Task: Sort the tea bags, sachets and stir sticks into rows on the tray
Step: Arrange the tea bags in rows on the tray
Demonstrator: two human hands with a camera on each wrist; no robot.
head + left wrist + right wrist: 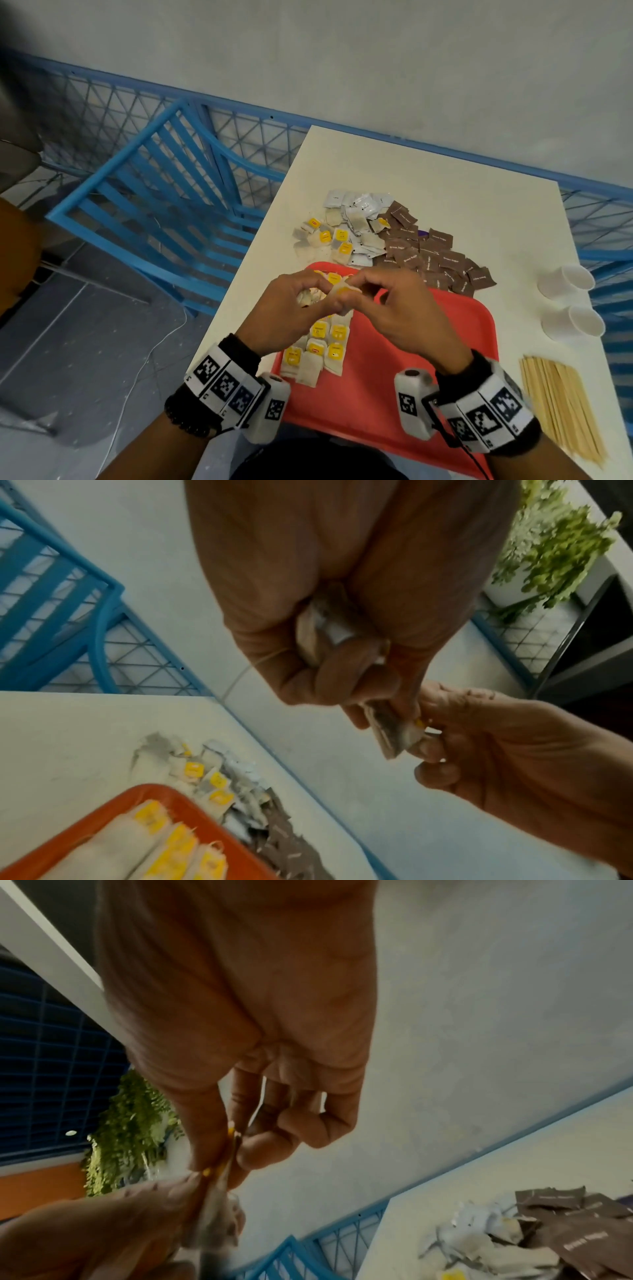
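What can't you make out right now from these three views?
- How many tea bags the hands hold: head view, fingers cover them; wrist views blurred.
- Far end of the tray row: hidden by both hands.
- Stir sticks: count too fine; frame edge cuts them.
- Sachet print: too small.

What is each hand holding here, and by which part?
Left hand clutches a bunch of tea bags in its curled fingers. Right hand pinches one tea bag at its yellow-tagged end, which the left fingertips also grip.
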